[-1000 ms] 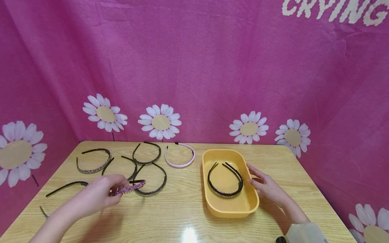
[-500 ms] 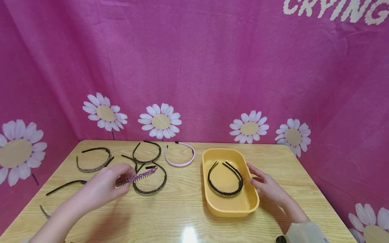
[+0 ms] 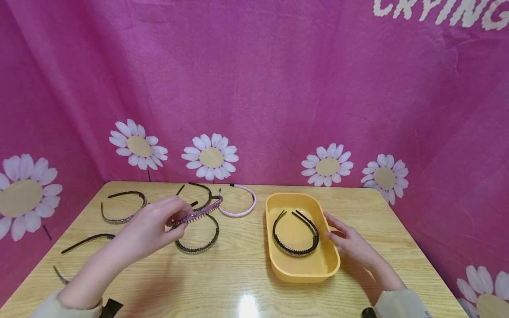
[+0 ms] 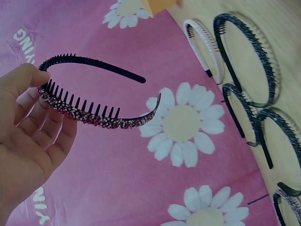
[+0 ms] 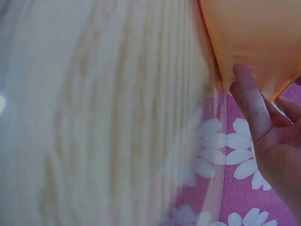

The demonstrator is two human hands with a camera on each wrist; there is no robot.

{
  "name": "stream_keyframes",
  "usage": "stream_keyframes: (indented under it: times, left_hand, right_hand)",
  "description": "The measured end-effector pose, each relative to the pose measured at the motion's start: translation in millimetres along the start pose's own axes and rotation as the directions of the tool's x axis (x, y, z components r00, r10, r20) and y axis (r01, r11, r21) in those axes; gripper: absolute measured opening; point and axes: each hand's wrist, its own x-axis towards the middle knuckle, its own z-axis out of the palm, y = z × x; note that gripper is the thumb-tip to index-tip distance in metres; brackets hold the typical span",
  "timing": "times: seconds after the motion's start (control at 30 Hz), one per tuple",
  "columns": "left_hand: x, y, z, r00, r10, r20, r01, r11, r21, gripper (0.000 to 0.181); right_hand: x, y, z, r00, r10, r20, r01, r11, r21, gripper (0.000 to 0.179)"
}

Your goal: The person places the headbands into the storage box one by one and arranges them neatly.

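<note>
Left fingers (image 4: 65, 141) pinch glittery headband (image 4: 98, 119), ends beyond them; right fingers (image 5: 255, 104) straight, touching tub (image 3: 302, 271).

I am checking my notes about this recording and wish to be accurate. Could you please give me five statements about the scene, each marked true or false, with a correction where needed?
1. The left hand holds a glittery headband with teeth. True.
2. The right hand holds a headband too. False: it is at the side of the yellow bin and holds no headband.
3. The lilac headband lies on the table. True.
4. The yellow bin is empty. False: dark headbands lie inside it.
5. In the head view, the yellow bin is left of the lilac headband. False: it is to its right.
</note>
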Motion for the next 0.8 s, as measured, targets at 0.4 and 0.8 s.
stream_keyframes:
  times: [0.4, 0.8]
  left_hand:
    - [24.7, 11.7, 6.6, 0.987, 0.122, -0.103, -0.124, 0.992, -0.013, 0.028]
    - [53.8, 23.1, 14.5, 0.961, 0.201, -0.188, -0.205, 0.979, -0.002, 0.027]
  right_hand:
    - [0.2, 0, 0, 1.0, -0.008, -0.007, 0.008, 1.0, -0.025, 0.062]
    - [1.2, 1, 0, 1.0, -0.008, -0.002, 0.008, 1.0, -0.01, 0.062]
